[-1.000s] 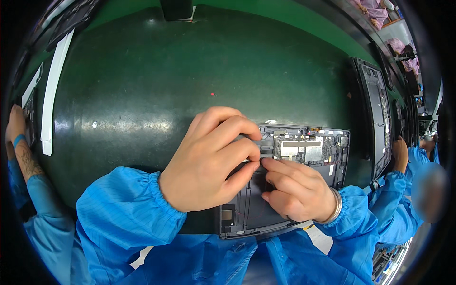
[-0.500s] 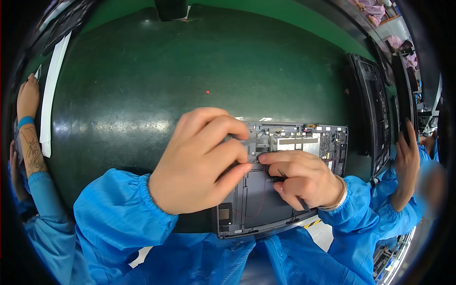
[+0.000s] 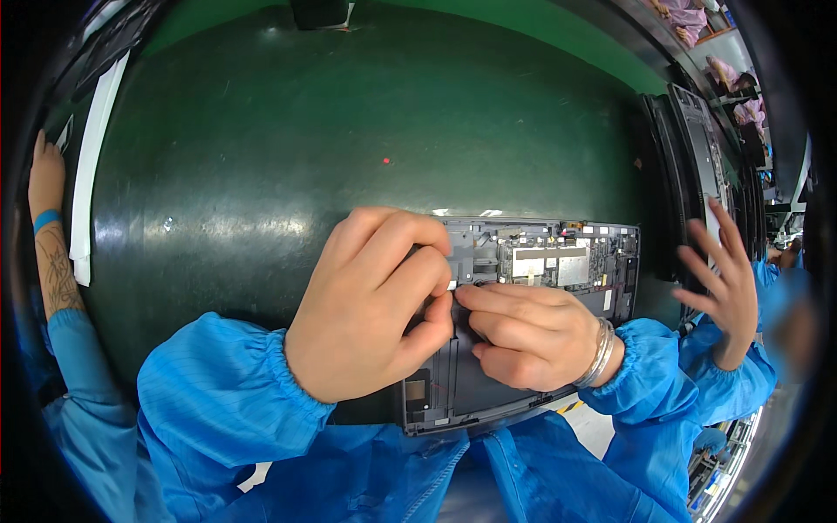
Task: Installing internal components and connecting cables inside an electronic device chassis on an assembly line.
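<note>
An opened laptop chassis (image 3: 514,234) lies before me with its inner side up, showing a silver-covered board (image 3: 572,268) and a dark grey lower part. Over its left side, my left hand (image 3: 370,305) is closed, thumb and forefinger pinched together at the inner frame. A small white piece (image 3: 452,285) shows at those fingertips; whether they hold it I cannot tell. Close beside it, my right hand (image 3: 532,336) is closed too, its forefinger tip touching or nearly touching the same spot. What lies inside its curled fingers is hidden.
On the right, several dark laptop parts (image 3: 697,131) stand stacked, with a co-worker's spread hand (image 3: 728,279) beside them. Another person's tattooed forearm (image 3: 57,261) reaches along the left, by a long white strip (image 3: 94,166). A black object (image 3: 319,12) stands at the green table's far edge.
My right hand has turned and shifted left; the black stick-like tool in it no longer shows. My left fingers have pinched together. At right, the co-worker's hand has spread open, away from the panel.
</note>
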The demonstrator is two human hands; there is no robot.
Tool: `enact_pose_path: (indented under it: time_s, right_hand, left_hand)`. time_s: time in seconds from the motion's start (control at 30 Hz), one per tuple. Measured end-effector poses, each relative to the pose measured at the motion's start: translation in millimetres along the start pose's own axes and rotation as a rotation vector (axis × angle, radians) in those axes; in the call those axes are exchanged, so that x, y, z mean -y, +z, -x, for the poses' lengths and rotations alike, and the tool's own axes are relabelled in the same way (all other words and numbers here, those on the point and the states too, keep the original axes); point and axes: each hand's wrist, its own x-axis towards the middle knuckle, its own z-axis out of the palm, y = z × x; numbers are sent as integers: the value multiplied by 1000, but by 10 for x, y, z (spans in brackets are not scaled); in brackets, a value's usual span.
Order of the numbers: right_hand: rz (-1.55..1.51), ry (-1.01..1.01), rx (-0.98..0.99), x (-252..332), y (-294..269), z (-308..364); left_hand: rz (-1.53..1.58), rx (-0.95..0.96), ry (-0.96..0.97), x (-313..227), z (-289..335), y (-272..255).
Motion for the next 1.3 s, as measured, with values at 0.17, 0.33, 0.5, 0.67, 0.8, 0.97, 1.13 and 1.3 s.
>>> enact_pose_path:
  time_s: [0.17,0.33,0.5,0.67,0.8,0.97,1.13,1.3]
  right_hand:
    - [17,28,2,32,29,-57]
    - [91,13,16,65,62,-82]
    - [131,-3,29,73,90,-118]
    - [117,-36,22,51,86,-142]
    - [105,-70,76,42,37,-194]
    - [-328,239,58,-69,27,-134]
    - [-442,274,69,-88,-7,-181]
    - [-164,-15,61,-97,16,-336]
  left_hand:
    - [2,-15,4,27,30,-31]
    - [164,53,8,172,53,-185]
    - [113,4,40,114,112,-189]
    - [103,18,-27,-195,279,-129]
    - [148,-12,-75,-200,365,-108]
    - [126,-45,-103,-230,431,-16]
    - [19,-103,-108,-229,477,-5]
    - [43,-86,-95,-243,474,-69]
